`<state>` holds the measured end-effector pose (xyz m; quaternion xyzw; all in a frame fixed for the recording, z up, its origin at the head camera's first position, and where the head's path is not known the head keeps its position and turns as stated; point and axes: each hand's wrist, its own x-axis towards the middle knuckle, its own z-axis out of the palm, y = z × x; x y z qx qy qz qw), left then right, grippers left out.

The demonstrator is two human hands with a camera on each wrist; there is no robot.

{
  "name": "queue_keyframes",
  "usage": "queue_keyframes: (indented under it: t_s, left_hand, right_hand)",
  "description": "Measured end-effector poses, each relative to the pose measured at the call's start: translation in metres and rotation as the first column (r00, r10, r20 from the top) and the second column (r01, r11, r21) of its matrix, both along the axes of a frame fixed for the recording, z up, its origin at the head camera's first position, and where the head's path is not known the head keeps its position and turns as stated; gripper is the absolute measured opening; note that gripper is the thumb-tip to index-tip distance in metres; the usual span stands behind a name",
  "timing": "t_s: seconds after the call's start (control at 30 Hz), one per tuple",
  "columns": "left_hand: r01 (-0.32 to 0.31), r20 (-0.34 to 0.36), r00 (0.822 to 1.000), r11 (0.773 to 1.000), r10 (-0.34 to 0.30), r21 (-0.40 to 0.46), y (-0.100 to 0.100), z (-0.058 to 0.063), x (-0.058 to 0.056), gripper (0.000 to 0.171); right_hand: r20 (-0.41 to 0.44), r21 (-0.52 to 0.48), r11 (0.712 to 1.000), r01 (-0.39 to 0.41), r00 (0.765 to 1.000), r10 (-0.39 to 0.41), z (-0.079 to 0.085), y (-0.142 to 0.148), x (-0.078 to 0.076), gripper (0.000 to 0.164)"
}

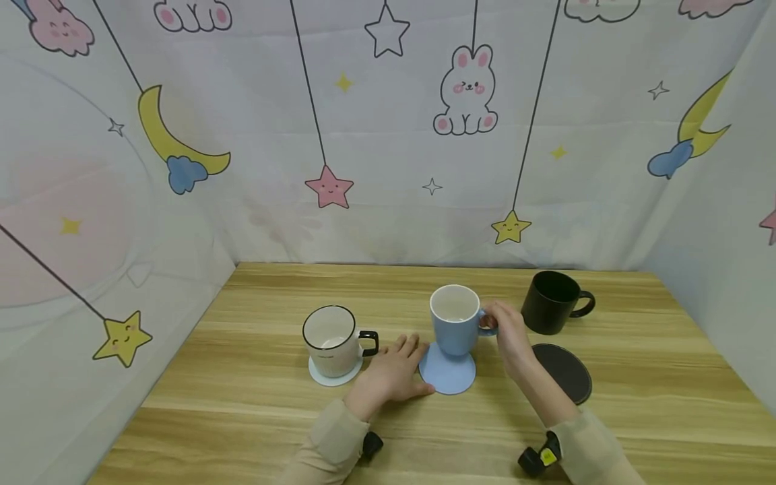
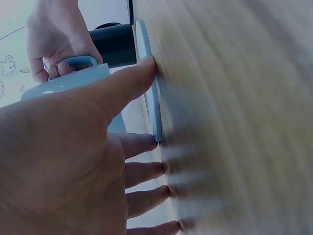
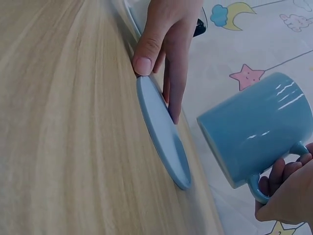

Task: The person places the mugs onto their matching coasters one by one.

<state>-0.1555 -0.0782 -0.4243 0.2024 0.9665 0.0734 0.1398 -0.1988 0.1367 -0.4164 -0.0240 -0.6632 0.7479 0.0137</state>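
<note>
My right hand [image 1: 508, 335] grips the handle of a light blue mug [image 3: 257, 129]. The mug is in the air, tilted a little, and a gap shows between its base and the round blue coaster [image 1: 447, 377] in the right wrist view. Fingers spread, my left hand [image 1: 393, 372] lies at the coaster's left side; its thumb and forefinger touch the coaster's edge, and the other fingertips [image 2: 159, 193] rest on the wood. Left of that hand, a white mug [image 1: 330, 340] with a black rim and black handle stands on a pale coaster [image 1: 330, 381].
A black mug [image 1: 548, 306] stands at the back right, its handle pointing right. In front of it lies a round black coaster [image 1: 566, 374], partly behind my right forearm. The wooden table [image 1: 254, 417] ends at a white patterned curtain [image 1: 388, 229].
</note>
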Motion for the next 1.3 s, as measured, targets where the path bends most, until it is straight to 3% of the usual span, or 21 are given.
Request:
queue_keyframes:
  t_s: [0.9,1.3]
  left_hand:
    - [0.003,0.002,1.0,1.0,-0.003,-0.004,0.0,0.0,0.0,0.081]
    - [-0.001,0.015,1.0,1.0,0.001,0.009,-0.001,-0.001,-0.002,0.082]
  right_hand:
    - [-0.066,-0.021,0.998,-0.066,0.996,0.064,-0.009,0.003,0.015,0.037]
    - [-0.044,-0.031,0.996,-0.086,0.995,0.085,-0.013,0.001,0.019,0.036]
